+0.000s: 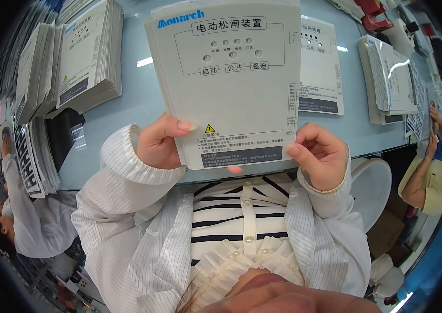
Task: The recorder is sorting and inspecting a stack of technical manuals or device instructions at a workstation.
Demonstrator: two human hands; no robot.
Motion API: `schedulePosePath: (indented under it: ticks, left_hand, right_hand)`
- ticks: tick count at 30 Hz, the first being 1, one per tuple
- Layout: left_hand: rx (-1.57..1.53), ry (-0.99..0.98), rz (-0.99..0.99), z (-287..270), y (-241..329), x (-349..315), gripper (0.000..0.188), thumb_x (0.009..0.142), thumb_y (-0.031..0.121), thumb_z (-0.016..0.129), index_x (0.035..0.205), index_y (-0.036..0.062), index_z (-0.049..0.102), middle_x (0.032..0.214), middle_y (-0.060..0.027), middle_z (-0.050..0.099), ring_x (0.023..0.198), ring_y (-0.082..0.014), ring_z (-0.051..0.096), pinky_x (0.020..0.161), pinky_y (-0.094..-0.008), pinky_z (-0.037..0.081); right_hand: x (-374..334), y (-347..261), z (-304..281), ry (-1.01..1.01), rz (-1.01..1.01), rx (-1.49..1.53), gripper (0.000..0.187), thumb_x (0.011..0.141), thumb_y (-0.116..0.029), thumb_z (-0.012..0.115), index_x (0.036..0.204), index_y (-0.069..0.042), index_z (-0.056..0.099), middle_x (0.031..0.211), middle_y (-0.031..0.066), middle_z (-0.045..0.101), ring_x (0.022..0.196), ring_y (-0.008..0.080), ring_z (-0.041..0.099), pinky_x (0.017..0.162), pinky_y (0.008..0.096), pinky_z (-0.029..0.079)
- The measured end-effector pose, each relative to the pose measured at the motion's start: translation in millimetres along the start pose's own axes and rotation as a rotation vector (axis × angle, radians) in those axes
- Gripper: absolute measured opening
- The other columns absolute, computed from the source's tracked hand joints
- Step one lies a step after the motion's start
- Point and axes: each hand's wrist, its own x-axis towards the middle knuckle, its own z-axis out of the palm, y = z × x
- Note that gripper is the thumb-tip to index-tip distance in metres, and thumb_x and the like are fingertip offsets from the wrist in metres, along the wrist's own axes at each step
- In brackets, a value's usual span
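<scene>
A thin bundle of white printed panel sheets (pixel 231 99) is held up before me over the blue-grey table. The top sheet carries small round holes, a blue logo, a yellow warning triangle and a dark band along its bottom. My left hand (pixel 162 140) is closed on the lower left edge, thumb on top; a fingertip shows below the bottom edge. At the lower right corner, my right hand (pixel 322 156) pinches the sheets between thumb and fingers. Another similar sheet (pixel 321 73) lies flat on the table, partly behind the held ones.
Tall stacks of the same sheets (pixel 87 62) stand at the left on the table (pixel 127 68). A smaller stack (pixel 388 78) is at the right. A white round tub (pixel 372 188) sits by the table's near right edge. People work at both sides; one person's arm (pixel 416 172) shows at right.
</scene>
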Motion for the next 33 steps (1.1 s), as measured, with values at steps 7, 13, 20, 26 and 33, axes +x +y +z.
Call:
schedulePosePath:
  ticks: [7,13,20,26,33]
  left_hand:
    - [0.024,0.012,0.001,-6.4,-2.2,-1.4,0.066,0.079,0.020,0.047,0.137,-0.0015,0.024,0.134,-0.0240,0.039,0.118,-0.0459,0.044,0.084,-0.0611,0.047]
    - [0.021,-0.004,0.005,-6.5,-0.9,0.1,0.064,0.080,0.018,0.046,0.137,-0.0019,0.024,0.133,-0.0244,0.040,0.117,-0.0444,0.046,0.085,-0.0611,0.047]
    - [0.014,-0.054,0.055,-4.9,-0.8,1.3,0.058,0.084,0.017,0.043,0.136,-0.0020,0.026,0.133,-0.0239,0.041,0.114,-0.0446,0.048,0.083,-0.0610,0.048]
    - [0.044,-0.030,0.050,-3.9,-1.7,2.1,0.056,0.084,0.016,0.043,0.135,-0.0023,0.028,0.132,-0.0235,0.042,0.112,-0.0441,0.050,0.081,-0.0597,0.050]
    - [0.100,-0.036,0.060,-1.8,-1.3,3.3,0.057,0.084,0.016,0.046,0.135,-0.0027,0.028,0.131,-0.0232,0.043,0.112,-0.0431,0.050,0.080,-0.0574,0.052]
  right_hand:
    - [-0.1,1.2,-0.5,-0.039,0.021,0.098,0.005,0.084,-0.001,0.062,0.087,0.003,0.060,0.079,0.0011,0.058,0.063,0.0047,0.051,0.058,0.0174,0.040]
    - [0.4,4.4,-1.0,-0.001,0.058,0.112,0.007,0.085,-0.003,0.061,0.089,0.003,0.060,0.077,0.0010,0.058,0.052,0.0033,0.044,0.046,0.0167,0.034]
    - [14.2,14.2,-50.3,0.472,-0.169,0.019,0.011,0.085,-0.006,0.063,0.094,0.001,0.062,0.073,-0.0005,0.056,0.051,0.0032,0.041,0.046,0.0165,0.031]
    - [20.4,23.1,-71.7,0.676,-0.201,-0.500,0.016,0.084,-0.009,0.065,0.097,0.000,0.063,0.077,-0.0014,0.057,0.055,0.0016,0.041,0.049,0.0163,0.031]
    - [15.4,16.5,-39.3,0.522,-0.287,-0.448,0.015,0.080,-0.007,0.069,0.092,0.001,0.064,0.079,0.0008,0.056,0.064,0.0055,0.048,0.057,0.0180,0.037]
